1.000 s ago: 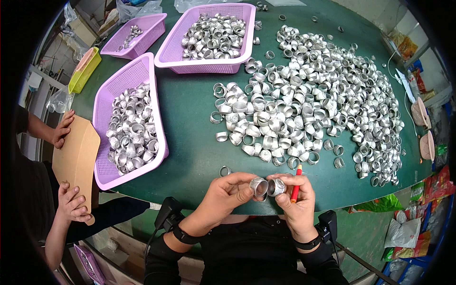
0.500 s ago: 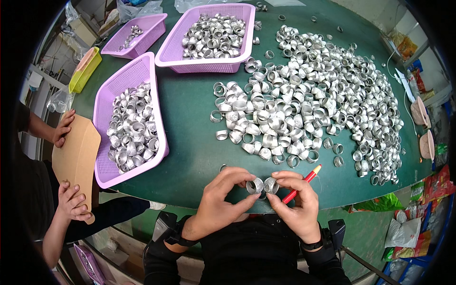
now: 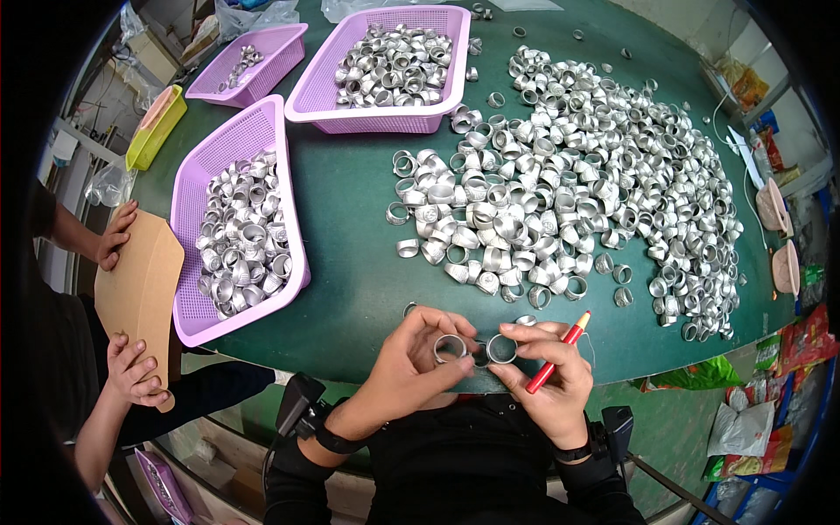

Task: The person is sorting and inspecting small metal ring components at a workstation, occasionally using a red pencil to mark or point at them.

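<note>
The right hand (image 3: 564, 381) has turned its ring (image 3: 501, 361); red packets (image 3: 814, 337) bear illegible print.

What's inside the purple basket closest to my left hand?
The purple basket holds a heap of silvery metal rings, lying at mixed angles. Those on top hide whatever lies deeper, and the floor beneath the heap can't be seen.
</note>
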Demonstrator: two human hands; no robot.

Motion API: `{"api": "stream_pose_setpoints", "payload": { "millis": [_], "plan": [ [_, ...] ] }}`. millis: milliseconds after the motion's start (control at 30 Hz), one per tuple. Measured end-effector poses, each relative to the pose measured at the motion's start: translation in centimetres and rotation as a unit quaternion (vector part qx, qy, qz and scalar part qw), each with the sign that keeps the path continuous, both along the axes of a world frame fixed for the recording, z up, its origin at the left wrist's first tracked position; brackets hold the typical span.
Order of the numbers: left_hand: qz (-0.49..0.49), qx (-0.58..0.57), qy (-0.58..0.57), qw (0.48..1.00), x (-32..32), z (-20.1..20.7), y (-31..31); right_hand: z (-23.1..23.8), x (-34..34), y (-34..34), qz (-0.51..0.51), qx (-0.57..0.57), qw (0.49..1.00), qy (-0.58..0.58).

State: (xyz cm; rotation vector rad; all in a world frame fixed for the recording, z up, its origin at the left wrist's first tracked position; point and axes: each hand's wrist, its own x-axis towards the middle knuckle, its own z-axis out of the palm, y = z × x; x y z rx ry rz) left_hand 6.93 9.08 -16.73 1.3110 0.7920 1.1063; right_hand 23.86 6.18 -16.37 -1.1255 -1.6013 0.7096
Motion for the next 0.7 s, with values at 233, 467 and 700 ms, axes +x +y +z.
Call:
{"api": "stream_pose_setpoints", "payload": {
  "millis": [233,467,700],
  "plan": [
    [-0.129,-0.371,-0.331,0.858,-3.2,-0.3,-0.3,0.1,0.5,-0.2,-0.05,-0.027,0.995,0.084],
    [0.07,0.07,0.401,0.911,-4.6,-0.4,1.9,-1.9,-0.4,-0.6,0.061,-0.093,0.972,-0.207],
    [-0.069,0.004,0.266,0.961,-3.9,-0.6,1.9,-1.3,-0.8,-0.2,0.041,-0.168,0.961,0.214]
  ]
}}
